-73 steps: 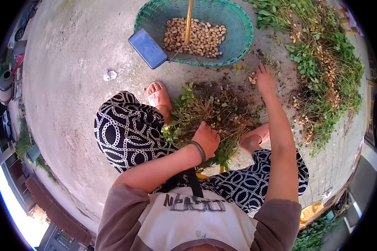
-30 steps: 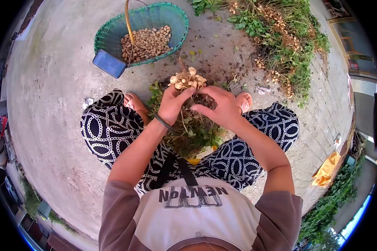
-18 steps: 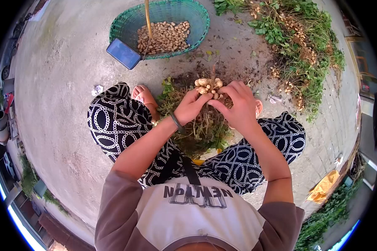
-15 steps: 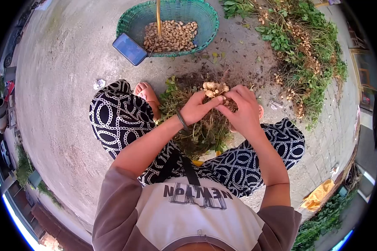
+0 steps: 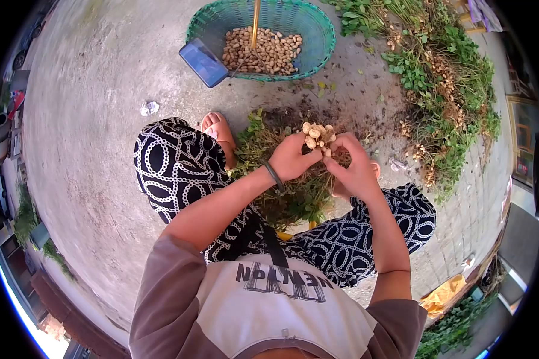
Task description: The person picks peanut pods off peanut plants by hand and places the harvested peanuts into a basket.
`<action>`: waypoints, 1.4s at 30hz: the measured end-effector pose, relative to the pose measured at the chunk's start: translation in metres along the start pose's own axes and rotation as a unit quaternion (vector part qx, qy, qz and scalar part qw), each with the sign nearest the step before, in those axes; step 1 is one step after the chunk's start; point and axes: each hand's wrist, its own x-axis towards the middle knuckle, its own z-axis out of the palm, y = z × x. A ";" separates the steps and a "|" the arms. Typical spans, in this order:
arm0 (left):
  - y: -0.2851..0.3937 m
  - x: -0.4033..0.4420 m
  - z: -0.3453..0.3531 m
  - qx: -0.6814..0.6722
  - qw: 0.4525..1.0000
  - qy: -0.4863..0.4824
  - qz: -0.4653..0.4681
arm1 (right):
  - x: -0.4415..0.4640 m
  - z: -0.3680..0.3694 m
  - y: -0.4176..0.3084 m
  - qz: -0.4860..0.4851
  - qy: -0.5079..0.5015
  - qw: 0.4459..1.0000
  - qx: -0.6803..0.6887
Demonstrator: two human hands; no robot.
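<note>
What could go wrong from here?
1. Pods from the peanut cluster in the left hand, with the right hand beside it, might drop into the leafy plants underneath and be hard to spot.
2. The phone at the basket's near edge could get knocked; its support isn't clear.

The peanuts [image 5: 311, 142] are pale tan, the basket [image 5: 315, 37] is green, and the black trousers [image 5: 175, 163] carry a white chain pattern.
</note>
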 end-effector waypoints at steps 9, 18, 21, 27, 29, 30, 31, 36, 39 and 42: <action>0.017 -0.003 0.000 -0.139 0.987 0.021 -0.079 | -0.001 -0.001 0.014 0.029 0.031 0.977 0.209; 0.021 -0.005 -0.011 -0.281 0.955 0.001 -0.093 | 0.001 -0.025 0.019 0.058 0.047 0.858 0.508; 0.024 -0.006 -0.011 -0.275 0.956 -0.008 -0.099 | -0.002 -0.010 0.016 0.135 0.000 0.898 0.418; 0.018 -0.008 -0.008 -0.175 0.980 -0.010 -0.094 | -0.009 0.007 0.012 0.076 0.079 0.976 0.185; 0.025 -0.011 -0.006 -0.175 0.981 -0.003 -0.082 | -0.004 -0.006 0.020 0.099 0.112 0.952 0.269; 0.025 -0.011 -0.008 -0.173 0.982 -0.010 -0.070 | -0.003 -0.015 0.024 0.094 0.091 0.920 0.369; 0.025 -0.011 -0.008 -0.172 0.983 -0.016 -0.058 | -0.002 -0.020 0.026 0.087 0.069 0.879 0.464; 0.028 -0.014 -0.011 -0.228 0.968 -0.066 -0.079 | -0.003 -0.004 0.017 0.169 -0.049 0.840 0.513; 0.032 -0.013 -0.016 -0.266 0.953 -0.106 -0.098 | -0.004 -0.007 0.010 0.133 -0.080 0.860 0.486; 0.029 -0.014 -0.018 -0.269 0.951 -0.098 -0.120 | -0.003 -0.010 0.002 0.102 -0.056 0.928 0.353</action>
